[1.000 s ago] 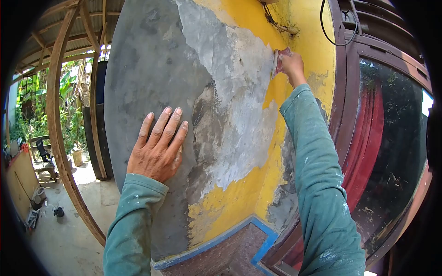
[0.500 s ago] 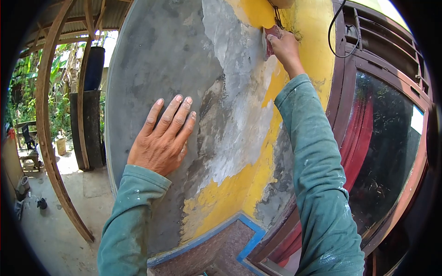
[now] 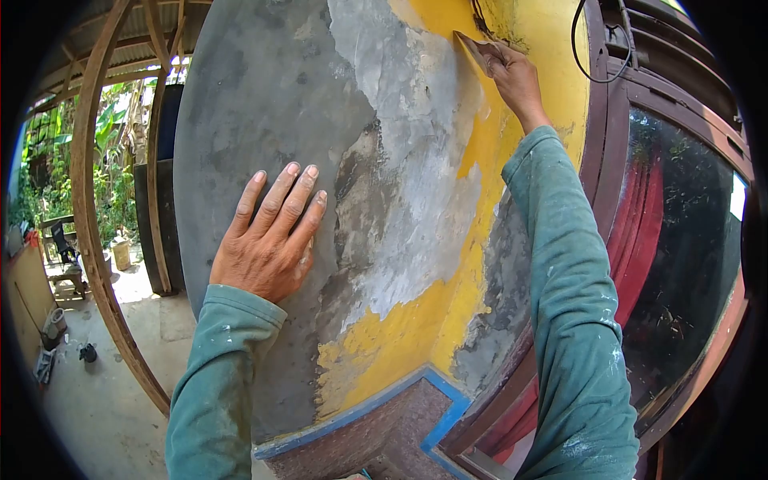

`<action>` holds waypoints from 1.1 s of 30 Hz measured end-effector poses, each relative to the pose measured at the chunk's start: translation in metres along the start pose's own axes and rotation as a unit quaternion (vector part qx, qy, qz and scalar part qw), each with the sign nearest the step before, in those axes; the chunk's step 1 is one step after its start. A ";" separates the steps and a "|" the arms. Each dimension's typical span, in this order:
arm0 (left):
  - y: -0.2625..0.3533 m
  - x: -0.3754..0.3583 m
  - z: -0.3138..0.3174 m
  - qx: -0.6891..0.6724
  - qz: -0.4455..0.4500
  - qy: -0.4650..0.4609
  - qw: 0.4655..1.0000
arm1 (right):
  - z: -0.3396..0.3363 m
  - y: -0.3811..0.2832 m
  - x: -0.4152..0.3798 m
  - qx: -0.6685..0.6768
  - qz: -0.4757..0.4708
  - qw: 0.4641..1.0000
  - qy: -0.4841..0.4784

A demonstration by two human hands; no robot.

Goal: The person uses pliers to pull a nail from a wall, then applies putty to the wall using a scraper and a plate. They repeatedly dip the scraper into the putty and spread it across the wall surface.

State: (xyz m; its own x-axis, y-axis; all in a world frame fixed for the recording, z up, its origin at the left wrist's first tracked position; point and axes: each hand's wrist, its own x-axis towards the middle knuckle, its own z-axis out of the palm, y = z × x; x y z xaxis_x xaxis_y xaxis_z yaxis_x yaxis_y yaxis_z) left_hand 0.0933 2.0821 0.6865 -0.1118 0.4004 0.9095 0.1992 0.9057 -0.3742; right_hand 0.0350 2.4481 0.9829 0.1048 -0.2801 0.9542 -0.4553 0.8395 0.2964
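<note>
My left hand (image 3: 268,236) lies flat on the grey plastered wall (image 3: 264,104), fingers spread and holding nothing. Up at the top right, my right hand (image 3: 518,84) grips a putty knife (image 3: 474,53). Its blade is seen nearly edge-on against the yellow paint (image 3: 436,18), close to the wall's corner; whether the edge touches cannot be made out. Left of and below the knife runs a pale, uneven patch of filler (image 3: 416,176), with yellow paint showing along its right side and bottom.
A brown-framed window (image 3: 680,264) with a red curtain stands at the right, a black cable (image 3: 578,48) looping above it. Dark wires (image 3: 480,20) stick out near the knife. A blue-edged ledge (image 3: 344,428) runs below. Wooden posts (image 3: 90,200) stand at the left.
The putty knife has turned from showing its reddish face to nearly edge-on, and my right hand has shifted slightly right and down. My left hand stays on the wall; the view has shifted a little.
</note>
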 end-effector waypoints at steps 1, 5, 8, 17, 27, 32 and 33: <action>0.000 0.000 0.000 0.001 0.001 -0.002 1.000 | 0.005 -0.002 -0.005 0.001 0.002 1.000 0.000; 0.000 -0.001 0.000 0.008 -0.003 0.000 1.000 | 0.004 -0.017 -0.034 -0.124 -0.001 0.990 -0.066; 0.001 0.000 -0.001 0.007 -0.004 -0.005 1.000 | -0.027 -0.002 -0.032 0.177 0.079 0.964 -0.181; 0.000 0.000 0.000 0.017 -0.001 -0.009 1.000 | 0.007 -0.002 -0.009 -0.008 0.033 0.999 -0.010; 0.000 0.000 0.000 0.013 0.009 -0.001 1.000 | -0.022 -0.047 0.008 0.066 0.027 0.995 -0.073; 0.000 0.000 -0.001 0.004 0.003 -0.007 1.000 | 0.015 -0.068 -0.012 -0.012 -0.015 1.000 -0.020; 0.000 -0.002 0.000 0.002 0.001 -0.010 1.000 | 0.018 -0.074 -0.024 -0.011 -0.015 1.000 -0.024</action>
State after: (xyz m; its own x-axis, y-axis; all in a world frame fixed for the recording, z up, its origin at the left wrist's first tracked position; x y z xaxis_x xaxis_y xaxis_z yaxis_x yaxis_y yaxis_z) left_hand 0.0938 2.0817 0.6850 -0.1305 0.4043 0.9053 0.1952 0.9057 -0.3763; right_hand 0.0503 2.3841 0.9376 0.0750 -0.3270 0.9420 -0.4330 0.8403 0.3262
